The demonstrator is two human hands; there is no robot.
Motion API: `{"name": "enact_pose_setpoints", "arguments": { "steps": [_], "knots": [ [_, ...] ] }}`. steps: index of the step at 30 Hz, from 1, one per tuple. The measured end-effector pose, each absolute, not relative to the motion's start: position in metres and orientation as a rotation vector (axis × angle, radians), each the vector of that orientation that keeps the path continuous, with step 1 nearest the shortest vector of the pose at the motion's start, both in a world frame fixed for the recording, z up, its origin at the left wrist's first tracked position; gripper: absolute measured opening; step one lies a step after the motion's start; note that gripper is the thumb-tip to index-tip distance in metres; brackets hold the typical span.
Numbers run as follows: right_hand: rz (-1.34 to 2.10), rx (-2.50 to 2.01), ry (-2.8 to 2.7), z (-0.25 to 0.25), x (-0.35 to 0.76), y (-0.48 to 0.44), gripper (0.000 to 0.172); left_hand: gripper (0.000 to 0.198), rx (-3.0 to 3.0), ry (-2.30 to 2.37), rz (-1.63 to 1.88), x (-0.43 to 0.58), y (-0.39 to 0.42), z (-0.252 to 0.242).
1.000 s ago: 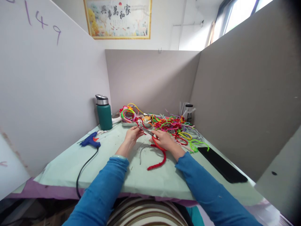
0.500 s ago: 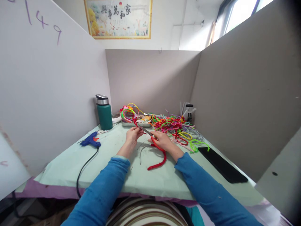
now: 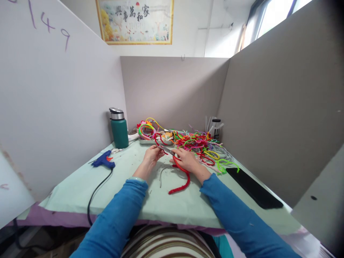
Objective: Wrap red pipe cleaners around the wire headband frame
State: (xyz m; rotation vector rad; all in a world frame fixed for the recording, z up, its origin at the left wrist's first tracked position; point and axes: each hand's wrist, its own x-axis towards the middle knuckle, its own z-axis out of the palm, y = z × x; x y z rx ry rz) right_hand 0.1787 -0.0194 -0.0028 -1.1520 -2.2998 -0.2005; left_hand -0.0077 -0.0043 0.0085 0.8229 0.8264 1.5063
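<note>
My left hand (image 3: 151,155) is closed in a pinch on the end of a thin red pipe cleaner (image 3: 158,138) that curls up toward the tray. My right hand (image 3: 188,160) is closed around scissors (image 3: 164,149), whose blades point left toward my left fingers. A red fuzzy headband (image 3: 183,184) arcs out from under my right hand onto the pale green table cover (image 3: 129,193); whether the hand also grips it I cannot tell. A thin grey headband wire (image 3: 161,174) lies between my hands.
A tangled pile of coloured pipe cleaners (image 3: 200,142) and a metal tray (image 3: 147,142) sit behind my hands. A green flask (image 3: 119,129) stands at back left, with a blue glue gun (image 3: 103,161) and its black cord nearby. A black flat slab (image 3: 254,187) lies right. Partition walls enclose three sides.
Both hands stay almost where they were. The free end of the red pipe cleaner has shifted slightly near the scissor blades.
</note>
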Motion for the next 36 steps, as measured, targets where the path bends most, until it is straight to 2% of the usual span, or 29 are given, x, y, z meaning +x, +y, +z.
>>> {"name": "enact_pose_setpoints", "arguments": {
  "steps": [12,21,36],
  "knots": [
    [-0.065,-1.046,-2.292,-0.0048,0.1778,-0.0155,0.049,0.013,0.957,0.841,1.569,-0.0099,0.0035,0.0005],
    [-0.145,-1.094,-2.308,-0.0025,0.1774,-0.0183,0.047,0.012,1.058,0.916,1.59,-0.0103,0.0021,-0.0005],
    [-0.223,-1.14,-2.326,-0.0005,0.1728,-0.0217,0.041,0.009,0.822,0.739,1.532,-0.008,-0.0027,0.0061]
  ]
}}
